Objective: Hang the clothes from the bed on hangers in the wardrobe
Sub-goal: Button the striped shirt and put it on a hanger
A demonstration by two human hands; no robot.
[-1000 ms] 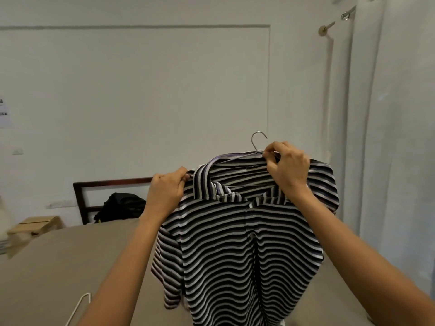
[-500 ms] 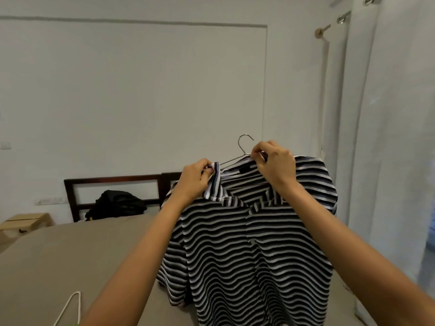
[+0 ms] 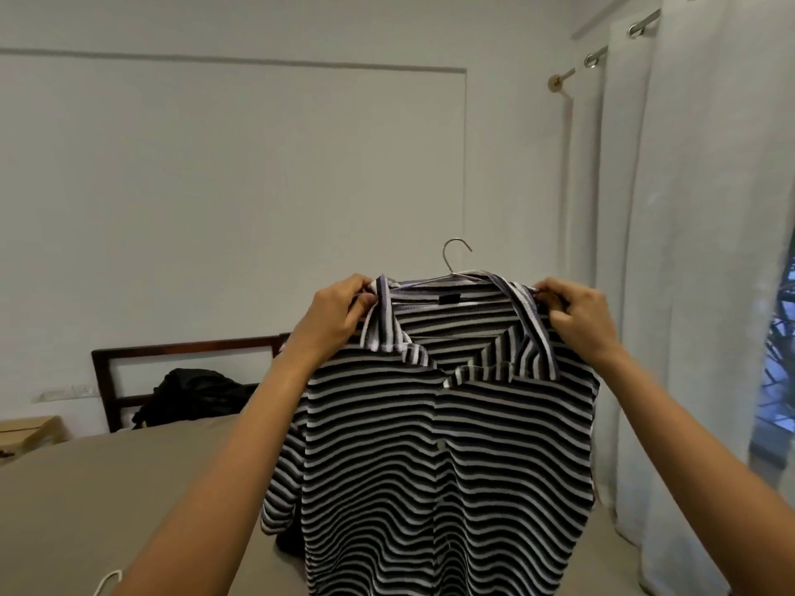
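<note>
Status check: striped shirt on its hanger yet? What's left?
Done: the striped shirt sits on the wire hanger, hook showing above the collar. In hand: the left hand and right hand each pinch a collar side, holding it above the bed. Left: hanging it in the wardrobe, not in view; a white hanger lies on the bed.

body: person | left hand [image 3: 340, 314] | right hand [image 3: 583, 322] | forearms bare to frame edge | fingers [image 3: 552, 291] bare

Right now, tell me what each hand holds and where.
The striped shirt, by its collar: left hand pinches the collar's left end, right hand its right end.
</note>
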